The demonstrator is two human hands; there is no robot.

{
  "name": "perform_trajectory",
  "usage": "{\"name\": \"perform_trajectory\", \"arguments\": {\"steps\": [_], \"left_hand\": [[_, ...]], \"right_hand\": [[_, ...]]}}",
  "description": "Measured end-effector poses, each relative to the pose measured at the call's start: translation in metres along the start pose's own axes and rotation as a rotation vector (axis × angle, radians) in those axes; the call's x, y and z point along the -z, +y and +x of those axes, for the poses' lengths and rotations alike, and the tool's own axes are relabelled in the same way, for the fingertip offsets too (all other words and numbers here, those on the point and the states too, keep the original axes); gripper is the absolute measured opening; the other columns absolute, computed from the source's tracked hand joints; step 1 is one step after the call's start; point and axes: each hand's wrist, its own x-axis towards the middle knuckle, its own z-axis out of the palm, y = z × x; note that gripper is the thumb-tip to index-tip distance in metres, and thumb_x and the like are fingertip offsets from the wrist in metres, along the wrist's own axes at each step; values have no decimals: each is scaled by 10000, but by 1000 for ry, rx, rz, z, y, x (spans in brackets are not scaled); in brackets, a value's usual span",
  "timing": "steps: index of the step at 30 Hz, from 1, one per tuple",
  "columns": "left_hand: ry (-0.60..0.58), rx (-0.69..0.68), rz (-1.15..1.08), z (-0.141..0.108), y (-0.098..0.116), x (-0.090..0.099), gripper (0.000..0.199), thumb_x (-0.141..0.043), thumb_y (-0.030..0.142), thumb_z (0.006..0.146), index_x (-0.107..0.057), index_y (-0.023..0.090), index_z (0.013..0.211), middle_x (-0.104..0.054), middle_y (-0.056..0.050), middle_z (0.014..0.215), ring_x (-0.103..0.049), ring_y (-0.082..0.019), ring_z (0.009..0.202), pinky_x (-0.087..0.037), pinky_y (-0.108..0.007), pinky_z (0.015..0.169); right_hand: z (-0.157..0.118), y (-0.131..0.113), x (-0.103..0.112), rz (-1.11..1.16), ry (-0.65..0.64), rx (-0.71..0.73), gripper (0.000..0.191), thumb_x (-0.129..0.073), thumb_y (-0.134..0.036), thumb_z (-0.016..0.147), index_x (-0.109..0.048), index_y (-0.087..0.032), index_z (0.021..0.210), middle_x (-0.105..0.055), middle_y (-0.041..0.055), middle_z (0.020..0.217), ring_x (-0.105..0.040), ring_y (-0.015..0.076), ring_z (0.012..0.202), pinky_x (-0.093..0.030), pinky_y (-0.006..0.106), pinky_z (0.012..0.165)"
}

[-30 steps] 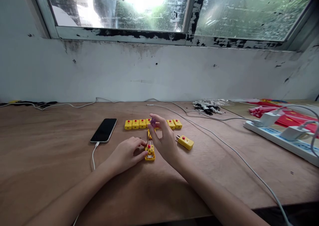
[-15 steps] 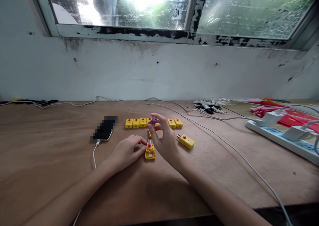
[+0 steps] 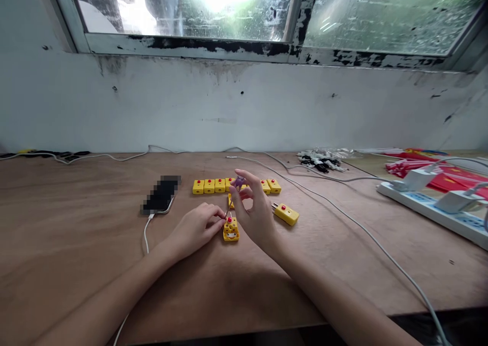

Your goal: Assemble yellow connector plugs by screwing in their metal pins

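My right hand (image 3: 256,218) pinches the purple handle of a small screwdriver (image 3: 240,182) between thumb and fingers. Its thin shaft slants down to an opened yellow two-pin plug (image 3: 231,233) with a red dot, whose inside parts show. At the left side of that plug, my left hand (image 3: 198,229) is closed, thumb and forefinger at its edge beside the screwdriver tip. Another yellow piece (image 3: 231,201) lies just behind, partly hidden by my right hand. To the right lies a closed yellow plug (image 3: 286,214), its pins pointing left.
A row of several yellow plugs (image 3: 209,186) stretches behind my hands. At left lies a phone (image 3: 160,196) on a white cable. On the right are a white power strip (image 3: 430,203), a long cable (image 3: 354,226), a black and white pile (image 3: 322,160) and red packaging (image 3: 450,178).
The screwdriver handle has tilted slightly to the right and turned in my right fingers. My left hand stays at the opened plug. The whole view has shifted a little.
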Motion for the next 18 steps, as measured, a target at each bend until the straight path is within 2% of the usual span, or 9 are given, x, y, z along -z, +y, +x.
{"name": "perform_trajectory", "arguments": {"steps": [4, 10, 13, 16, 18], "left_hand": [[2, -9, 43, 1, 1, 1, 129, -485, 251, 897, -599, 193, 881, -646, -30, 904, -598, -199, 849, -455, -306, 749], [4, 5, 89, 1, 3, 2, 177, -458, 294, 914, -580, 191, 836, -638, -25, 851, -593, -198, 801, -447, -307, 709], [56, 28, 129, 2, 2, 5, 167, -452, 278, 910, -576, 187, 846, -636, -34, 867, -597, -204, 818, -449, -320, 726], [125, 54, 171, 2, -3, 8, 139, -452, 239, 899, -580, 188, 880, -641, -43, 924, -598, -212, 870, -454, -338, 765], [117, 55, 195, 3, -9, 8, 138, -454, 224, 891, -588, 195, 891, -650, -41, 930, -602, -216, 887, -461, -343, 774]], "right_hand": [[2, 0, 2, 10, 29, -5, 313, -492, -209, 896, -449, -256, 1202, -620, 19, 932, -603, 114, 658, -531, 280, 609], [2, -1, 3, 0, -58, 2, 285, -495, -201, 886, -469, -255, 1164, -620, 7, 906, -600, 104, 639, -513, 237, 540], [1, 0, 2, -11, -76, 14, 285, -497, -201, 885, -472, -254, 1164, -624, 6, 914, -608, 103, 654, -513, 233, 548], [2, 0, 2, -42, -43, 1, 289, -499, -204, 884, -475, -252, 1168, -630, 18, 938, -618, 114, 679, -511, 248, 555], [3, 0, 4, -61, -19, -22, 287, -494, -216, 886, -478, -255, 1170, -629, 26, 952, -619, 121, 683, -509, 259, 549]]}}
